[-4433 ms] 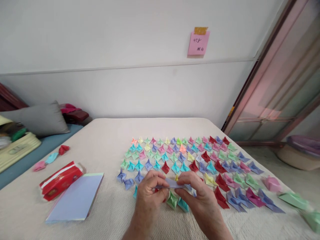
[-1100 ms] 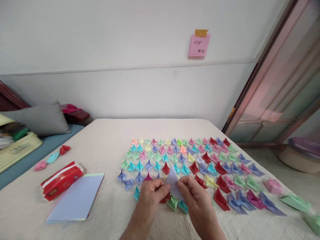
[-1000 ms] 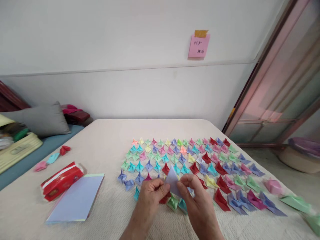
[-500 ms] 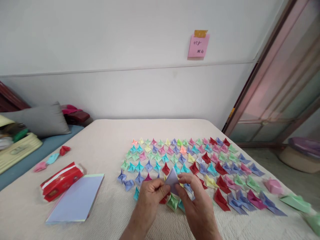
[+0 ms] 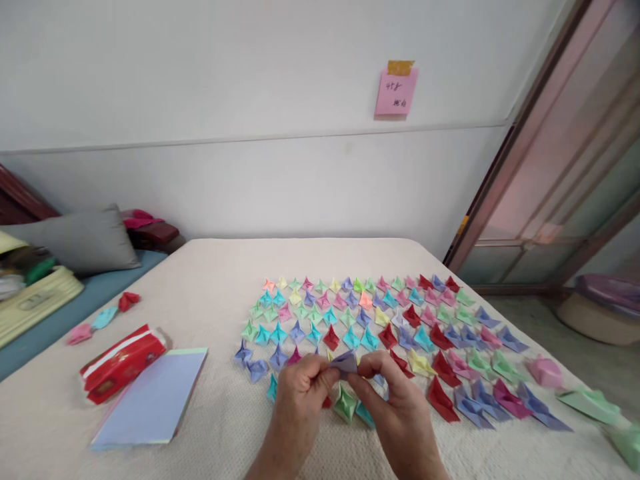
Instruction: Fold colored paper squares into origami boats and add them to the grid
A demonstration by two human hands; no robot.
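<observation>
Both my hands pinch one small piece of lavender folded paper [image 5: 345, 363] just above the bed. My left hand [image 5: 299, 395] grips its left end with thumb and fingers closed. My right hand [image 5: 395, 400] grips its right end the same way. Directly under the hands lie a green paper shape [image 5: 345, 404] and a teal one, part of the near edge of the rows of folded paper shapes [image 5: 380, 320] in several colours spread across the cream bedspread [image 5: 220, 287].
A stack of lavender paper sheets [image 5: 153, 397] lies at the near left beside a red packet [image 5: 121, 361]. Loose paper shapes [image 5: 103, 317] sit on the blue surface at left. Larger pink and green folded pieces [image 5: 585, 400] lie at the right edge. A grey pillow [image 5: 80, 237] is far left.
The lavender paper stood up as a pointed flap between my fingers; now it is pressed down into a smaller, flatter fold. My hands stayed in the same place.
</observation>
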